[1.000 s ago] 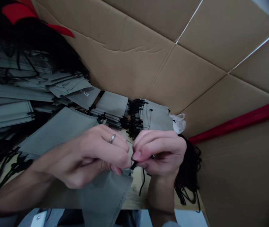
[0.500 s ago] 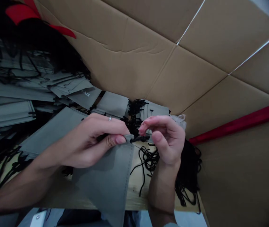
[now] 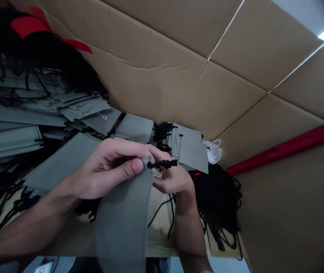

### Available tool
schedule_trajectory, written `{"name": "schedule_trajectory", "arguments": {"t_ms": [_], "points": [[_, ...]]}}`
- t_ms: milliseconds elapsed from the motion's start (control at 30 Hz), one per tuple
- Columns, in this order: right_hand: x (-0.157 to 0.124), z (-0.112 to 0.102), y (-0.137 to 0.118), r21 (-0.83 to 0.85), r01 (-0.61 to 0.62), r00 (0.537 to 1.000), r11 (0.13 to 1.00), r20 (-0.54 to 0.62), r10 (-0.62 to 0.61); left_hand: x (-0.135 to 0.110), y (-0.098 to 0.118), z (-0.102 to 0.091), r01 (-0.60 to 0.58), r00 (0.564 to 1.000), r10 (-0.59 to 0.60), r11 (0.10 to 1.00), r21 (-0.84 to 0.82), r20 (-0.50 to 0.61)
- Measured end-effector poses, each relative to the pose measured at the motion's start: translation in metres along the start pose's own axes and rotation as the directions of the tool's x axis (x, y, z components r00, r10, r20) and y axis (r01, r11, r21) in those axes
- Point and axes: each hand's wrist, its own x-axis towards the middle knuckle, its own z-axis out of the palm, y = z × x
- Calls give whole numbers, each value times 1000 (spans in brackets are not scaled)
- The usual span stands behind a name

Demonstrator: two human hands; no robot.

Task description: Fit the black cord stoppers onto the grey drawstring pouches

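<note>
My left hand pinches the top corner of a grey fabric pouch between thumb and forefinger. The pouch hangs down past the table's front edge, its stitched side facing right. A short knotted black cord sticks out to the right from a hole at that corner. Behind the cord is my right hand, its forefinger reaching left past the corner and its thumb lower down. A gap shows between that thumb and forefinger; the fingertips are hidden behind the pouch and my left hand.
Stacked grey pouches fill the left side, with black cords heaped above. More pouches lie at the back beside a clear plastic bag. A bundle of black cords sits right. Cardboard walls enclose the table.
My right hand has moved left, from beside the cord to behind it and the pouch corner. The pouch has turned and curved, and my left hand still pinches it.
</note>
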Motion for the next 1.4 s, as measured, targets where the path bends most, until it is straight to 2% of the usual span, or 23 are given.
{"name": "schedule_trajectory", "arguments": {"t_ms": [67, 133, 200, 267, 333, 400, 467, 500, 633, 767, 867, 933, 1033, 1133, 1267, 1333, 1400], "points": [[0, -1, 5, -62, 28, 1000, 998, 15, -27, -2, 2, 0, -21, 999, 17, 994, -110, -35], [-2, -5, 7, -56, 19, 999, 998, 39, -17, -3, 5, -3, -44, 999, 38, 975, -216, -34], [-5, -13, 5, 3, -64, 998, 998, 28, 64, -3, 9, -11, -1, 999, 14, 960, -279, 45], [-11, -22, 0, 32, -157, 987, 987, -32, 158, -1, 13, -22, 97, 984, -49, 954, -282, 174], [-18, -29, -9, 7, -210, 965, 978, -160, 208, 1, 14, -30, 137, 974, -95, 970, -200, 206], [-23, -33, -20, -31, -240, 923, 970, -315, 219, 2, 10, -31, 124, 985, -125, 992, 16, 116], [-24, -31, -30, -61, -263, 882, 963, -419, 214, 3, 2, -26, 139, 988, -153, 949, 285, 25], [-24, -29, -33, -69, -265, 872, 962, -443, 208, 4, -3, -22, 159, 984, -177, 914, 374, 15], [-20, -20, -42, -56, -234, 862, 971, -474, 180, 4, -18, -10, 170, 956, -257, 881, 442, 143], [-24, -21, -46, -91, -205, 844, 974, -520, 129, 4, -19, -7, 191, 949, -290, 843, 503, 125], [-26, -22, -51, -127, -177, 850, 976, -520, 87, 4, -15, -1, 171, 972, -226, 876, 452, 69], [-26, -21, -53, -123, -164, 845, 979, -529, 75, 5, -15, 6, 132, 991, -134, 927, 351, -19], [-24, -18, -54, -136, -184, 829, 974, -554, 79, 4, -15, 14, 58, 991, -31, 975, 212, -128], [-20, -16, -57, -178, -197, 824, 964, -562, 65, 2, -16, 18, 25, 987, 7, 981, 193, -163], [-15, -11, -68, -349, -178, 760, 920, -642, -97, 1, -17, 18, 28, 971, 24, 977, 213, -237], [-13, -8, -73, -387, -156, 779, 909, -614, -128, 0, -18, 17, 6, 970, 54, 970, 244, -239], [-13, -7, -76, -391, -135, 826, 910, -551, -114, -1, -18, 17, -19, 970, 90, 954, 300, -226]]}}
